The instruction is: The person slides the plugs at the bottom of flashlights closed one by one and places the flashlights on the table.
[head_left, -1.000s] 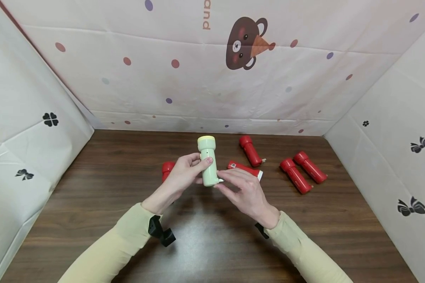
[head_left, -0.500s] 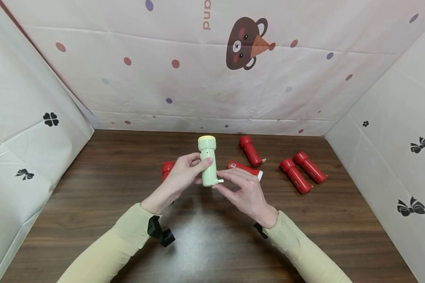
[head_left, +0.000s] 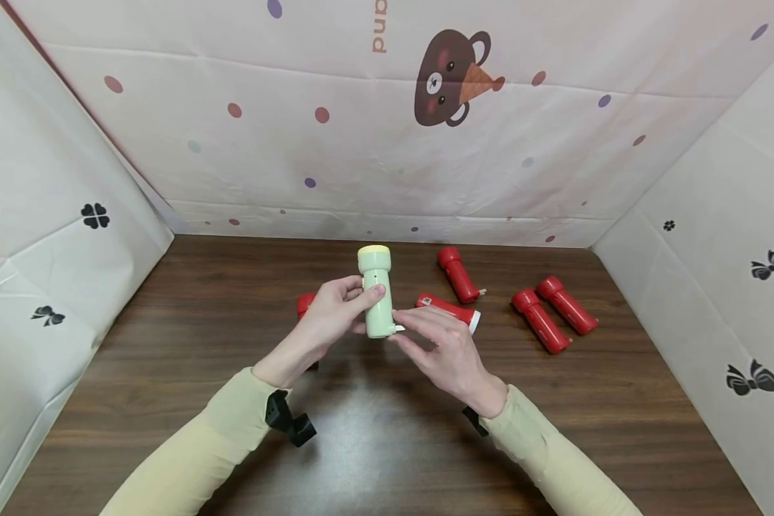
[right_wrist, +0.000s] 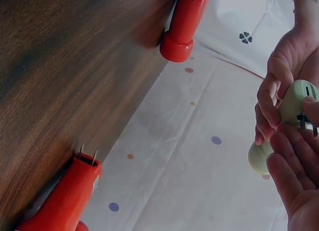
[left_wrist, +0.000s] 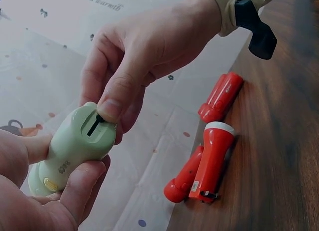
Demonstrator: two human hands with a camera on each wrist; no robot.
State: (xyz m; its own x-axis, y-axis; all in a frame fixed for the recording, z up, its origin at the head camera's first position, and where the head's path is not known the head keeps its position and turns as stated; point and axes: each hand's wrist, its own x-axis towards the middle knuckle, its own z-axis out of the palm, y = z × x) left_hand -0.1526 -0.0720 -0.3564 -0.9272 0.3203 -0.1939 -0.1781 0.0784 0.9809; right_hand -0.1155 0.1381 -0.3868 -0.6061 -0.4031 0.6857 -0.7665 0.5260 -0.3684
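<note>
A light green flashlight [head_left: 378, 301] with a yellow rim stands nearly upright above the table, lens end up. My left hand [head_left: 325, 312] grips its body, thumb across the front. At the base, my right hand [head_left: 445, 344] pinches the fold-out plug [head_left: 398, 328] between thumb and fingers. The left wrist view shows the right thumb [left_wrist: 112, 106] on the dark slot [left_wrist: 94, 125] in the flashlight's end. Dark prongs [right_wrist: 302, 121] stick out by the right thumb in the right wrist view. A yellow switch [left_wrist: 51, 184] shows near the flashlight's head.
Several red flashlights lie about: one [head_left: 458, 276] behind, one with a white rim [head_left: 448, 309] beyond the right hand, a pair at the right [head_left: 542, 321], and one [head_left: 305, 302] partly hidden by the left hand. Patterned sheets [head_left: 297, 143] border the dark wooden table [head_left: 361, 444].
Both hands keep their places on the green flashlight, which has shifted very slightly left. The plug at its base shows at a slightly different angle. The red flashlights stay put.
</note>
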